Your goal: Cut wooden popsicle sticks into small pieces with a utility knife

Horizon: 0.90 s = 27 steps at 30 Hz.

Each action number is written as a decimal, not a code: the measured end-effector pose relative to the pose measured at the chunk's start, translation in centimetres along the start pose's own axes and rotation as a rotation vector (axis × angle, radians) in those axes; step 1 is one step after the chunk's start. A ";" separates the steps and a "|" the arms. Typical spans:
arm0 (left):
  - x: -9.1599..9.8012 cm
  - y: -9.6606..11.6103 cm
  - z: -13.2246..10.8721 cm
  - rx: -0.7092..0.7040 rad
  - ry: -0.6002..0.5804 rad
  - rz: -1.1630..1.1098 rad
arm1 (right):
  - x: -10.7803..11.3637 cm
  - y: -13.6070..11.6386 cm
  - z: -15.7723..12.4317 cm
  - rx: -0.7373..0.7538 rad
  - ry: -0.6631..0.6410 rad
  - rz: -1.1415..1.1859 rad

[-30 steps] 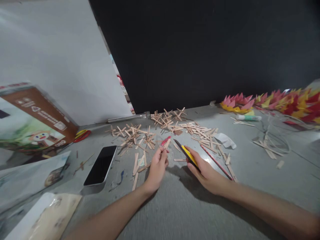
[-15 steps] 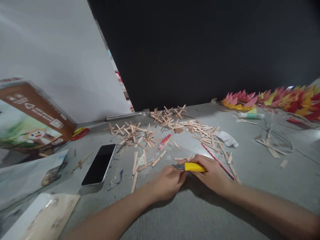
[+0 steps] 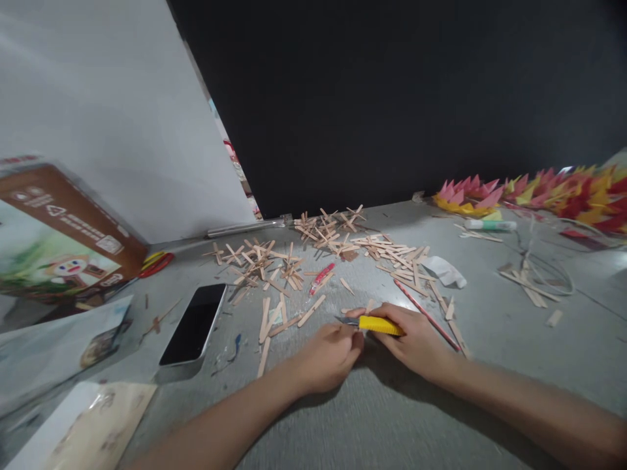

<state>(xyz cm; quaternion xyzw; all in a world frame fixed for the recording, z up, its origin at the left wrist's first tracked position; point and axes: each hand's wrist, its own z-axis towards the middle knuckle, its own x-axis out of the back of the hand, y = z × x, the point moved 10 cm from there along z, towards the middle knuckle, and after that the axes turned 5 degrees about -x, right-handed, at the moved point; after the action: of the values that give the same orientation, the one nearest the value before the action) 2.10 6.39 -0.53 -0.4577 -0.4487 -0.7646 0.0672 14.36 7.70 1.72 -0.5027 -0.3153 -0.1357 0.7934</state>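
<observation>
Yellow utility knife: The knife (image 3: 381, 325) sits in the right hand (image 3: 416, 336), just above the grey tabletop (image 3: 313, 431), its length running nearly level across the space between the two hands.
Blade: Extending from the handle toward the left, the grey blade (image 3: 347, 321) reaches over the curled fingers of the left hand (image 3: 326, 359); whether it touches them cannot be told from this angle.
Handle: Bright yellow and chunky, with a blunt end that tucks in against the right hand.
Right hand: Closed around the knife, fingers wrapped over the yellow handle, the forearm coming in from the lower right.
Left hand: Fingers bent inward, knuckles up, close beside the knife; the view does not show whether anything is pinched beneath them.
Stick piece: A short pale piece of wood (image 3: 369, 305) shows just beyond the right hand's fingers.
Wooden sticks: Crossed, star-like bundles (image 3: 264, 261) spread beyond the hands, with a flatter pile (image 3: 396, 254) to their right.
Red pencil: A slim red pencil-like rod (image 3: 426, 314) lies at a slant near the right hand.
Phone: Dark-screened, the phone (image 3: 193, 324) rests well to the left of the left hand.
</observation>
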 end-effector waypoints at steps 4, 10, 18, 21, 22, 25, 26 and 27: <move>-0.5 0.0 0.0 -0.013 -0.024 0.008 | -0.1 -0.1 0.0 -0.017 -0.019 0.034; -1.1 0.0 0.0 -0.006 -0.077 0.014 | -0.4 0.1 -0.2 -0.015 -0.032 -0.006; -1.0 0.0 0.0 -0.026 -0.045 -0.023 | -0.5 0.3 0.0 -0.048 -0.047 -0.011; -0.9 0.3 0.1 -0.040 -0.049 -0.011 | -0.5 0.3 0.0 -0.046 -0.057 -0.007; -0.8 0.4 0.1 -0.050 -0.048 -0.014 | -0.6 0.4 0.0 -0.049 -0.062 -0.003; -0.5 0.9 0.2 -0.067 -0.034 -0.037 | -0.7 0.5 0.0 -0.046 -0.072 0.013; -0.3 1.0 0.3 -0.069 -0.026 -0.051 | -0.7 0.5 -0.1 -0.042 -0.073 0.012; -0.2 1.0 0.3 -0.065 -0.016 -0.071 | -0.7 0.5 -0.1 -0.039 -0.071 0.009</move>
<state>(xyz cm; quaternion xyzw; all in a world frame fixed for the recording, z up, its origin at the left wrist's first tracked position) 2.94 5.93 0.03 -0.4495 -0.4401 -0.7770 0.0214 14.11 7.78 0.88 -0.5239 -0.3384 -0.1203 0.7724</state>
